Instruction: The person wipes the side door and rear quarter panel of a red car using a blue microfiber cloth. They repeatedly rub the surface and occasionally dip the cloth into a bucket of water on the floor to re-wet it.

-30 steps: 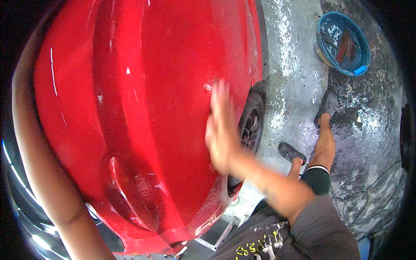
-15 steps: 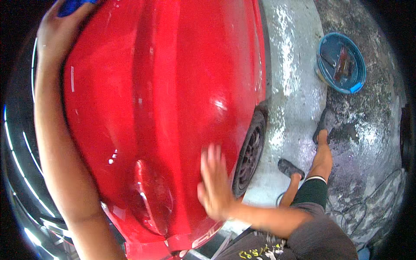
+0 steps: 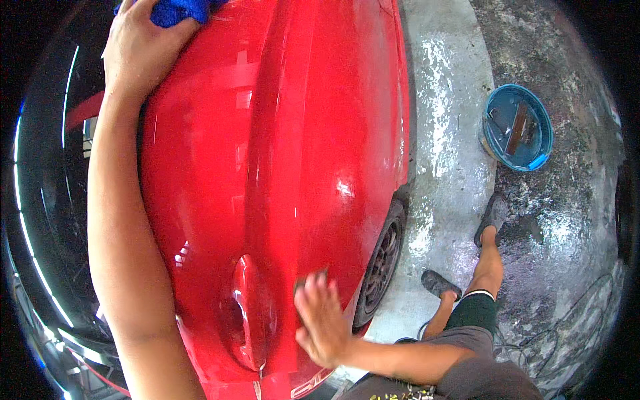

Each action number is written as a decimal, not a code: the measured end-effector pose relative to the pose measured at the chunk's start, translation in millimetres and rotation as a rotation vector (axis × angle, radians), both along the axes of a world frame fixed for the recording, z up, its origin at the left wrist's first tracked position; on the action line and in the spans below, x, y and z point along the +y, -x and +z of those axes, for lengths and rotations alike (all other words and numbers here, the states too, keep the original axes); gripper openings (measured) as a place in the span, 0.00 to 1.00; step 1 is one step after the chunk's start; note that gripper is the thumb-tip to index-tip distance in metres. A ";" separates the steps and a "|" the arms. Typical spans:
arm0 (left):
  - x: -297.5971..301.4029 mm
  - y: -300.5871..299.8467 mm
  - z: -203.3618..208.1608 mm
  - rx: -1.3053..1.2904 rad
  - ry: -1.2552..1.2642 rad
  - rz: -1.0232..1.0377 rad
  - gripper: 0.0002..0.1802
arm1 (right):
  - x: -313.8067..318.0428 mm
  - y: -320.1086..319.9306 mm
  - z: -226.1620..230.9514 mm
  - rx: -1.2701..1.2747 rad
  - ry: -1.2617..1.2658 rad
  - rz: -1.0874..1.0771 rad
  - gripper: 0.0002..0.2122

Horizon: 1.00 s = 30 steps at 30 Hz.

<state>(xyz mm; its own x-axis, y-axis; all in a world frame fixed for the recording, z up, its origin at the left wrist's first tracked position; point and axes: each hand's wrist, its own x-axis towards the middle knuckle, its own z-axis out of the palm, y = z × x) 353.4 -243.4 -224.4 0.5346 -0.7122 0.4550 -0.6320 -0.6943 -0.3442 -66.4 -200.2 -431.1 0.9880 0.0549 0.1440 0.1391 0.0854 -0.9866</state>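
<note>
A glossy red car [image 3: 207, 167] fills the middle of the view, with a door handle [image 3: 247, 313] in its side and a dark-spoked wheel [image 3: 383, 263] at its right. My left hand [image 3: 140, 57] reaches far forward along the car's dark glass and is closed on a blue cloth [image 3: 180, 10], partly cut off by the upper edge. My right hand [image 3: 325, 323] lies against the red panel to the right of the door handle. Its fingers are stretched out and slightly blurred. A small dark patch shows by the fingertips; I cannot tell whether it is a reflection.
On the wet floor [image 3: 440, 133] at the far right stands a blue bucket [image 3: 490, 133] with water and a brown item in it. My feet in dark clogs [image 3: 492, 217] stand between bucket and car. A thin dark hose or cable [image 3: 557, 347] lies behind them.
The view has shifted, so car and bucket sit lower. My left hand, with the blue cloth, shows further right and lower. The right hand has slid back toward me along the panel.
</note>
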 end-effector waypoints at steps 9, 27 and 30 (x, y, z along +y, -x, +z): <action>12.9 -35.5 17.2 -0.038 -0.219 0.059 0.26 | -97.3 -255.8 -24.8 0.002 -0.088 -0.404 0.30; -70.4 -147.1 27.1 0.117 -0.199 0.235 0.22 | -95.0 -191.8 -28.7 -0.042 0.001 -0.029 0.35; -89.9 -198.4 14.6 0.076 -0.190 0.163 0.21 | -149.8 -308.4 -34.8 -0.034 0.069 -0.064 0.34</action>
